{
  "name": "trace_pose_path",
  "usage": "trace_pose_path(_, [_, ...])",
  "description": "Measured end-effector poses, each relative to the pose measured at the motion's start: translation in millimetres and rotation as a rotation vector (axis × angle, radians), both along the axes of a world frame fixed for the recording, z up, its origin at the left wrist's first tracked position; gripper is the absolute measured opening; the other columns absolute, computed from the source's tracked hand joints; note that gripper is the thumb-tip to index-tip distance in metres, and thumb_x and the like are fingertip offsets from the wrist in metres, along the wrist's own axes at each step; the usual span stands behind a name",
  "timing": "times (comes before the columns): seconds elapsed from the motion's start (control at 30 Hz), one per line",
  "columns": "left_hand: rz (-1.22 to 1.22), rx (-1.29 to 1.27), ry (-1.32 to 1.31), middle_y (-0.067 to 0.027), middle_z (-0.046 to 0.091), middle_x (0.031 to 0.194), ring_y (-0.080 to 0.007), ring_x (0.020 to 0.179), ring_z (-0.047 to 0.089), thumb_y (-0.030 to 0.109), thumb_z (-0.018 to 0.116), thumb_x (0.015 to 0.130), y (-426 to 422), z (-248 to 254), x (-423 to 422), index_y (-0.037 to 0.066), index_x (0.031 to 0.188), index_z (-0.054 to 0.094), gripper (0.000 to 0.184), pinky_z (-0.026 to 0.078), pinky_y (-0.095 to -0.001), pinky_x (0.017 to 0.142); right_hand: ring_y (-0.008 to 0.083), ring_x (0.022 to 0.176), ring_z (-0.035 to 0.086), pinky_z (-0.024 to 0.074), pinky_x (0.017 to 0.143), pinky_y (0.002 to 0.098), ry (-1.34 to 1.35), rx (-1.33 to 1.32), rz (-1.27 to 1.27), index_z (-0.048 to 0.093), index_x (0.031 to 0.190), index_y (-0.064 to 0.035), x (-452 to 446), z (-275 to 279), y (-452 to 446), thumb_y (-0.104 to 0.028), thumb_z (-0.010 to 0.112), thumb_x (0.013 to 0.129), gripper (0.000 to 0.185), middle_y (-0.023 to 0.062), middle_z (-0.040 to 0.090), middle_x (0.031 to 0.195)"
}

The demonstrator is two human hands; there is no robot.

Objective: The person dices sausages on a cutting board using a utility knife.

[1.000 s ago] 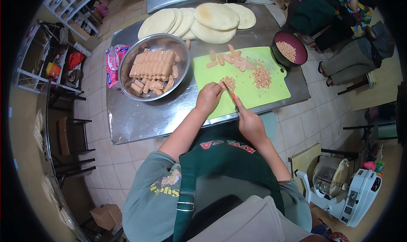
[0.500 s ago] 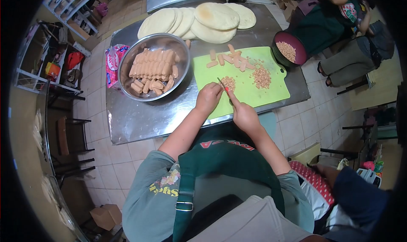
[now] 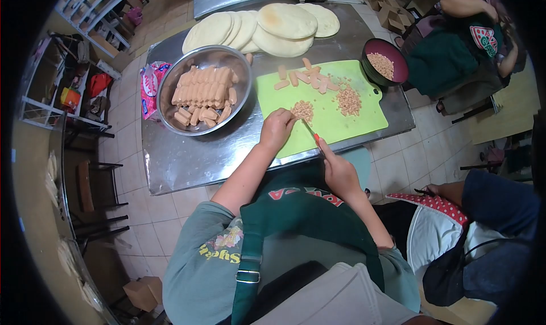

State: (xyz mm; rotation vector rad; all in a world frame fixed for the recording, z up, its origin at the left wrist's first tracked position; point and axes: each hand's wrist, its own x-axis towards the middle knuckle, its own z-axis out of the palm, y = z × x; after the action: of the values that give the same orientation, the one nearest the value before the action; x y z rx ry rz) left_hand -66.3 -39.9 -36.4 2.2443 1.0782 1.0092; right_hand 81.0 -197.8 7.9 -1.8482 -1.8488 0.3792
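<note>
My right hand (image 3: 341, 170) grips a knife (image 3: 310, 130) with a red part near its handle. Its blade points up and left, over the lime-green cutting board (image 3: 335, 134), towards a small pile of diced sausage (image 3: 302, 110). Beside the blade tip, my left hand (image 3: 277, 128) rests on the board's left part with its fingers bunched together; whatever they hold is hidden. Farther right lies a second pile of diced sausage (image 3: 348, 101). Several uncut sausage pieces (image 3: 307, 77) are scattered along the board's far side.
A steel bowl (image 3: 245, 92) of sausages stands left of the board, against a pink packet (image 3: 149, 89). Flat round breads (image 3: 287, 22) lie behind. A dark bowl (image 3: 369, 69) of diced sausage sits at the right corner. Co-workers are at the right, one in a green apron (image 3: 438, 66).
My right hand has drawn the knife back, down and to the right. The left hand has barely moved. Both co-workers at the right have shifted position.
</note>
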Motion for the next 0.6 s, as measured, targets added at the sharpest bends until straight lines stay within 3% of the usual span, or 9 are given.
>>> trace_pose_path(0.27, [-0.023, 0.028, -0.020, -0.0118, 0.062, 0.078, -0.0298, 0.072, 0.060, 0.005, 0.068, 0.072, 1, -5, -1, 0.002, 0.077, 0.064, 0.007, 0.049, -0.0368, 0.066, 0.0339, 0.054, 0.054, 0.0445, 0.052, 0.0427, -0.147, 0.000, -0.019, 0.043, 0.135, -0.0158, -15, 9, 27, -0.004, 0.051, 0.082, 0.054, 0.0167, 0.051, 0.062])
trace_pose_path(0.33, [-0.027, 0.035, -0.026, -0.0116, 0.062, 0.079, -0.0297, 0.073, 0.060, 0.005, 0.067, 0.072, 1, -4, -1, 0.002, 0.077, 0.064, 0.007, 0.049, -0.0366, 0.066, 0.0308, 0.049, 0.054, 0.0463, 0.049, 0.0409, -0.209, 0.006, -0.014, 0.039, 0.138, -0.0216, -16, 4, 30, -0.002, 0.050, 0.074, 0.068, 0.0143, 0.050, 0.060])
trace_pose_path(0.6, [-0.027, 0.027, -0.032, -0.0110, 0.062, 0.080, -0.0292, 0.073, 0.060, 0.004, 0.066, 0.071, 0, -5, -1, 0.002, 0.077, 0.063, 0.007, 0.049, -0.0364, 0.066, 0.0306, 0.050, 0.055, 0.0468, 0.050, 0.0411, -0.266, -0.036, -0.008, 0.040, 0.137, -0.0221, -16, 5, 36, -0.001, 0.050, 0.073, 0.068, 0.0146, 0.051, 0.062])
